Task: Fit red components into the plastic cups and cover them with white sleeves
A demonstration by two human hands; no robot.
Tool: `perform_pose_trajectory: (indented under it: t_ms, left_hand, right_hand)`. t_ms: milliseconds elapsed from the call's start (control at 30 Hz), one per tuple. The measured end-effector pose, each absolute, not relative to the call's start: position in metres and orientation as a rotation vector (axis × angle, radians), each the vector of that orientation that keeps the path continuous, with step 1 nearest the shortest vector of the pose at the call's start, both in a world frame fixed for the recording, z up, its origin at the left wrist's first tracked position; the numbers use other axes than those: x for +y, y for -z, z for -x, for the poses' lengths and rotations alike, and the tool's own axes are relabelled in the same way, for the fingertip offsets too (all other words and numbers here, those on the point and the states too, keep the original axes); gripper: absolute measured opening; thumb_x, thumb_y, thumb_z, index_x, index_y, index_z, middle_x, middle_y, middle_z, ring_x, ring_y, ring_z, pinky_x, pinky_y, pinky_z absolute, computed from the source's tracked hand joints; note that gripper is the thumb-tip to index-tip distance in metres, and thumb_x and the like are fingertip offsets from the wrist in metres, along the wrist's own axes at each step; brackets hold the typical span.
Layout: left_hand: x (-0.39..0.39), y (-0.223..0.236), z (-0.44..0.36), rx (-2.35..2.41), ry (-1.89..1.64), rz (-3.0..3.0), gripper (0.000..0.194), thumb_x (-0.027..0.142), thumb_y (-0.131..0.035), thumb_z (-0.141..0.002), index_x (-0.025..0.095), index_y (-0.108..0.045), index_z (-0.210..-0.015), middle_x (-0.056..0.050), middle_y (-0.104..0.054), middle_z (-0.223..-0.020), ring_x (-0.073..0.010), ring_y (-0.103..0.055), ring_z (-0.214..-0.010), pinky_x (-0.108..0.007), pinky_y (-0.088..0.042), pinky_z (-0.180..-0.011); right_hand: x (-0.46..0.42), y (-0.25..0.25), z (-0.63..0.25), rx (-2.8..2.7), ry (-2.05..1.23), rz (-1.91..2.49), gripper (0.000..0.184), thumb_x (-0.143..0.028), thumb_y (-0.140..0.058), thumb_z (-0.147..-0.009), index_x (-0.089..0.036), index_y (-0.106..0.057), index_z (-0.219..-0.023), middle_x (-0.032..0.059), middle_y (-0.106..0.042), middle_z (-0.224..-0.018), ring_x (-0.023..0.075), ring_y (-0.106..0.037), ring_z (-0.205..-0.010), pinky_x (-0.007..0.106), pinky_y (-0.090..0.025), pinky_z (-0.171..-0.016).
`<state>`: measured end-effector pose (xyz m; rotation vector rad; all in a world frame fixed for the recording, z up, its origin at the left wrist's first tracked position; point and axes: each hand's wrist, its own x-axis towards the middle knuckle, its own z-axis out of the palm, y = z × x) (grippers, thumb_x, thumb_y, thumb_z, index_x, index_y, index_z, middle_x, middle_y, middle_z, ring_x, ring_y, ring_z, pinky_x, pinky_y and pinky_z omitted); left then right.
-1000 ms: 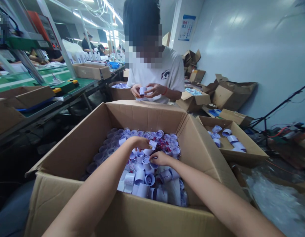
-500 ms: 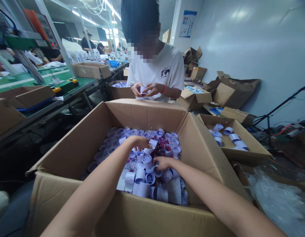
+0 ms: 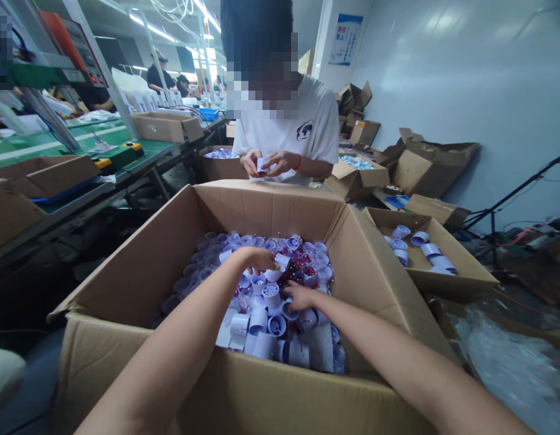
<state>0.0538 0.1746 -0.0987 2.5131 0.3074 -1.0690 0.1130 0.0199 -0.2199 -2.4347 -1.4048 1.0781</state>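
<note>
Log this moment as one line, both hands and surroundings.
left hand: holding white cylinder | right hand: at white cup, hold unclear | location: inside cardboard box | opposite: co-worker holding small white piece

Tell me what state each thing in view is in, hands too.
Large carton: open, partly filled.
Left hand: closed on a white cylinder.
Right hand: among other cylinders, grip unclear.
Smaller carton at right: open, partly filled.
Co-worker's hands: holding a small white piece.
Machine's indicator lights: lit red.
Ceiling light: on.
</note>
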Motion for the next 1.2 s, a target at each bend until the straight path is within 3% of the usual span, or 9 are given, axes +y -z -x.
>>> perform_pose_trajectory:
  t_ms: [133,267,433,500,600,800,933,1033,1200]
  left_hand:
    - [0.175,0.099,-0.055,0.3,1.06,-2.505,0.044,0.041,-0.037,-0.084,0.017,-0.044,-0.12,-0.016,-0.058,-0.117,-0.0193,-0.064,-0.088,-0.026,-0.053,-0.066]
    - [0.174,0.099,-0.056,0.29,1.058,-2.51,0.043,0.039,-0.036,-0.085,0.015,-0.046,-0.118,-0.017,-0.058,-0.117,-0.0199,-0.064,-0.086,-0.029,-0.053,-0.068]
    - [0.172,0.095,-0.056,0.267,1.046,-2.519,0.042,0.041,-0.036,-0.085,0.015,-0.049,-0.115,-0.016,-0.058,-0.118,-0.0193,-0.064,-0.086,-0.029,-0.052,-0.07]
    - [0.172,0.094,-0.056,0.258,1.042,-2.524,0.042,0.041,-0.035,-0.086,0.013,-0.05,-0.114,-0.017,-0.059,-0.117,-0.0195,-0.064,-0.085,-0.03,-0.052,-0.069]
    - [0.173,0.095,-0.057,0.248,1.041,-2.516,0.043,0.041,-0.038,-0.085,0.011,-0.051,-0.111,-0.019,-0.059,-0.116,-0.0204,-0.064,-0.085,-0.03,-0.052,-0.068]
    - [0.175,0.098,-0.053,0.371,0.891,-2.435,0.043,0.043,-0.05,-0.078,0.014,-0.055,-0.109,-0.019,-0.062,-0.109,-0.0261,-0.063,-0.086,-0.035,-0.051,-0.067]
    - [0.171,0.094,-0.045,0.378,0.699,-2.21,0.068,0.05,-0.062,-0.068,0.015,-0.044,-0.124,-0.021,-0.056,-0.117,-0.032,-0.058,-0.099,-0.036,-0.051,-0.068]
    - [0.164,0.089,-0.04,0.216,0.477,-1.943,0.084,0.051,-0.07,-0.06,0.021,-0.034,-0.13,-0.017,-0.047,-0.128,-0.0306,-0.051,-0.11,-0.033,-0.051,-0.071]
    - [0.157,0.08,-0.039,0.097,0.158,-1.736,0.069,0.048,-0.071,-0.062,0.019,-0.042,-0.118,-0.012,-0.052,-0.117,-0.0242,-0.054,-0.101,-0.032,-0.05,-0.07]
  right_hand:
    - [0.02,0.224,-0.106,-1.343,-1.153,2.472,0.064,-0.018,-0.066,-0.055,-0.016,-0.053,-0.118,0.0158,-0.026,-0.143,0.0283,-0.049,-0.117,0.037,-0.038,-0.1]
    - [0.02,0.228,-0.094,-1.31,-1.174,2.488,0.062,-0.016,-0.067,-0.055,-0.012,-0.054,-0.115,0.0191,-0.039,-0.135,0.0297,-0.044,-0.121,0.035,-0.038,-0.099]
    - [0.021,0.223,-0.092,-1.18,-1.241,2.486,0.057,-0.02,-0.067,-0.058,-0.014,-0.054,-0.113,0.0176,-0.047,-0.127,0.0258,-0.059,-0.097,0.032,-0.053,-0.072]
    - [0.022,0.214,-0.099,-1.111,-1.298,2.453,0.048,-0.024,-0.064,-0.063,-0.015,-0.056,-0.11,0.0136,-0.056,-0.115,0.0204,-0.062,-0.08,0.029,-0.053,-0.058]
    - [0.024,0.195,-0.116,-1.012,-1.321,2.316,0.033,-0.022,-0.057,-0.069,-0.018,-0.061,-0.101,0.0037,-0.064,-0.089,0.0122,-0.058,-0.063,0.023,-0.05,-0.051]
    - [0.028,0.154,-0.144,-0.629,-1.183,1.831,0.015,-0.018,-0.056,-0.067,-0.016,-0.065,-0.08,-0.0022,-0.058,-0.058,0.0095,-0.051,-0.05,0.019,-0.041,-0.043]
    - [0.029,0.127,-0.145,-0.538,-1.07,1.578,0.017,-0.021,-0.061,-0.065,-0.017,-0.065,-0.081,-0.0009,-0.061,-0.062,0.0112,-0.052,-0.052,0.022,-0.042,-0.044]
    - [0.032,0.113,-0.137,-0.477,-0.962,1.391,0.02,-0.018,-0.063,-0.063,-0.018,-0.066,-0.083,0.0,-0.064,-0.069,0.0117,-0.055,-0.057,0.023,-0.043,-0.05]
    - [0.037,0.098,-0.124,-0.409,-0.857,1.13,0.029,-0.018,-0.064,-0.062,-0.02,-0.065,-0.092,-0.0016,-0.064,-0.07,0.0107,-0.054,-0.058,0.023,-0.043,-0.055]
